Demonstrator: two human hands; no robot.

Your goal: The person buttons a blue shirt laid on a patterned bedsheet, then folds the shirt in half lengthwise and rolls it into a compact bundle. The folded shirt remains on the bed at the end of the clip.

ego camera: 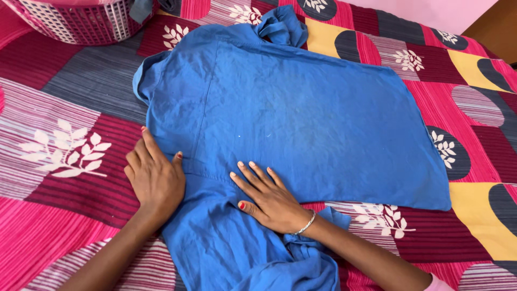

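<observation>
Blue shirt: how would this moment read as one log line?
left hand: flat on blue shirt | right hand: flat on shirt | shirt: spread on patterned bedspread | basket: far corner

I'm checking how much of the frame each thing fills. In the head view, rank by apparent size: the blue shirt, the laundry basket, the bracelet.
1. blue shirt, by far the largest.
2. laundry basket, cut off by the frame, so its full size is unsure.
3. bracelet, smallest.
</observation>
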